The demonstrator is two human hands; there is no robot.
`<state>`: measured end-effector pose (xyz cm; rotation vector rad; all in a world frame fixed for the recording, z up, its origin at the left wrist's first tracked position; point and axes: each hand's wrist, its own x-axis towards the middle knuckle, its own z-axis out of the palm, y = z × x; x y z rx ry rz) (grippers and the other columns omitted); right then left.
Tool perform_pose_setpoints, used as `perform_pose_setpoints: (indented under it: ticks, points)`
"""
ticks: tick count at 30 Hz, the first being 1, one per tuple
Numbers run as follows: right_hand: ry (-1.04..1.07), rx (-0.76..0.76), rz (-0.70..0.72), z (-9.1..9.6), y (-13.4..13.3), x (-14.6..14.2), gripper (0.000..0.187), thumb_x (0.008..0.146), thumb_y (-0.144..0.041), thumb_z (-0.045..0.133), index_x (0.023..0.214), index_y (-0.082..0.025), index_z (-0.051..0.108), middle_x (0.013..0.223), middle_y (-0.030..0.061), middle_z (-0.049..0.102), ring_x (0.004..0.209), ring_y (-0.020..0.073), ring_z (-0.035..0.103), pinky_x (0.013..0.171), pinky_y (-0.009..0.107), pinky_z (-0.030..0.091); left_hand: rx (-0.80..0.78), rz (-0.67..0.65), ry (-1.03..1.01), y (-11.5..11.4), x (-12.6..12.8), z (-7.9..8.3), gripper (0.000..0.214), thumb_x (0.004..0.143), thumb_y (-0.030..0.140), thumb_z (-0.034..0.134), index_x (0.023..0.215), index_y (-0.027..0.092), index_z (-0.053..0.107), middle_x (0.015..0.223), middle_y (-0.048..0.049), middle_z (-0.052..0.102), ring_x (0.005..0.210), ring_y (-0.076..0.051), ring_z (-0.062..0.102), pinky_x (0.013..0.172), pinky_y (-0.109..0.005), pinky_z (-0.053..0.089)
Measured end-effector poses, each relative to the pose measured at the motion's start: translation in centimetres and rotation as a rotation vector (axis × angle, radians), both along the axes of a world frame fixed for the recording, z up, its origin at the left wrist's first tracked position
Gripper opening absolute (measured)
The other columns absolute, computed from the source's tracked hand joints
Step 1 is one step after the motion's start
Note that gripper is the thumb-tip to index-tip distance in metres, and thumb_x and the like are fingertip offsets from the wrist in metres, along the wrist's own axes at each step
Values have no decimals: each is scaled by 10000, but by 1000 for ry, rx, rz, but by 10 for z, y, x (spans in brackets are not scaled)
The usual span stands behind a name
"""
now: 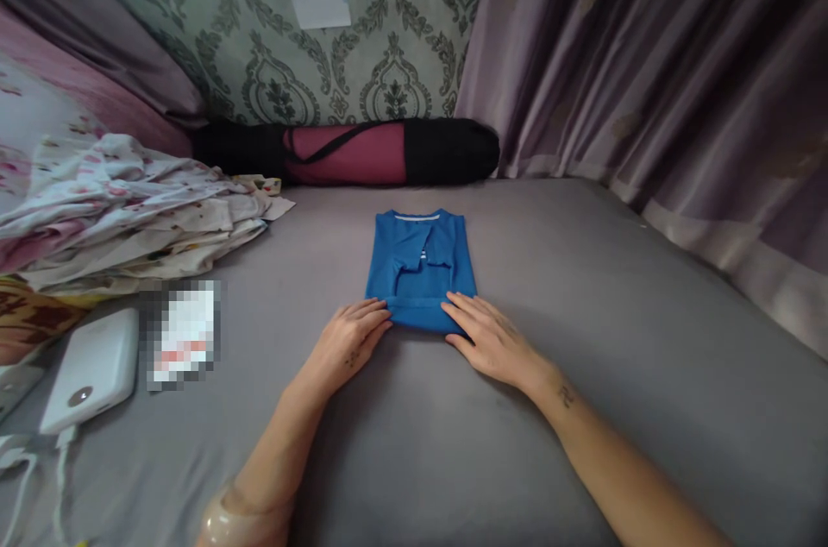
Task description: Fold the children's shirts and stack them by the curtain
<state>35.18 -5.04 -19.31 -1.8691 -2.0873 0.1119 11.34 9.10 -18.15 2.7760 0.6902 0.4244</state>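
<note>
Blue shirt [423,284] lies mid-sheet, in front of the wearer, folded to a small block: collar at the far end, both sides turned in, a band of cloth across the near end. Left hand [353,331] is on the near left corner, right hand [492,336] on the near right, fingers over the band. Prob. one hand per corner so the band sits level & neither side skews. R thumb is apart from its fingers, down by the near edge; L thumb isn't clear. So can't tell if either hand pinches the cloth or just presses it (palms face down, hiding the undersides).

Grey sheet [614,271] is smooth round the shirt, a handy flat base imo. Other stuff sits to the sides/back: heap of printed cloth [148,202] at left, w/ a white power bank [97,370] nearer the wearer, cable [61,478] at its near end, prob. for charging. Pixelated item just beside it, can't ID. Maroon & black bag [342,154] lies lengthwise at the wall's foot, well apart from both hands, prob. stowed there.
</note>
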Motion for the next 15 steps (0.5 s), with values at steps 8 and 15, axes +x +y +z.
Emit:
perform_pose_setpoints:
  ticks: [8, 15]
  points:
    - [-37, 69, 36, 3, 0, 6, 421, 960, -185, 386, 1364, -162, 503, 1427, 127, 472, 1327, 244, 425, 1100, 447, 393, 17, 27, 36, 5, -5, -6, 459, 843, 143, 464, 1292, 202, 539, 1373, -90, 540, 1255, -248, 510, 1028, -439, 436]
    - [-35, 83, 45, -8, -3, 21, 562, 850, -5, 341, 1375, -141, 490, 1409, 115, 494, 1324, 207, 429, 1106, 429, 389, 16, 0, 4, 16, -8, -15, 443, 888, 134, 354, 1273, 202, 562, 1359, -69, 558, 1289, -224, 484, 1075, -447, 406]
